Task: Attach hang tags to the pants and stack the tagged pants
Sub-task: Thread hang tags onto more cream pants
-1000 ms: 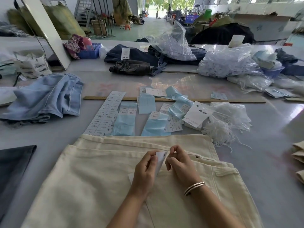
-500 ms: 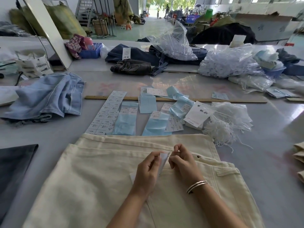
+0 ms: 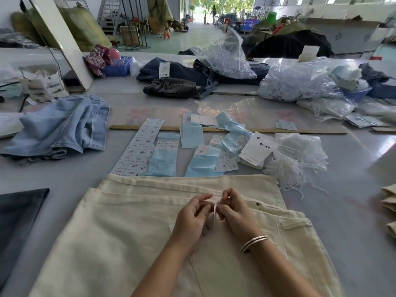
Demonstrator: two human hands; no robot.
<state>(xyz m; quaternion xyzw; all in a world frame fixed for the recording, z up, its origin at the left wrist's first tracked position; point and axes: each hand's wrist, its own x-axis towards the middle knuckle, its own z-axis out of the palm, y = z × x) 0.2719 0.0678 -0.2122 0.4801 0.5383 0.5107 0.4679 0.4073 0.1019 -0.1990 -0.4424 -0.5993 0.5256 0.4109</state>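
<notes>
The cream pants lie flat on the desk directly in front of the person, waistband toward the far side, and both hands meet over the upper part of the garment. The left hand and the right hand each have their fingers curled and pinch a small white hang tag, seen nearly edge-on between the fingertips. This looks like the attaching step: the tag is being fixed near the waistband, though whether a string is already threaded is too small to tell. Loose white strings sit just beyond the pants to the right, with label sheets beside them. The next move probably calls for a fine two-handed pull to secure the tag, then folding the pants and moving them to a stack, perhaps the folded cream pieces at the right edge.
</notes>
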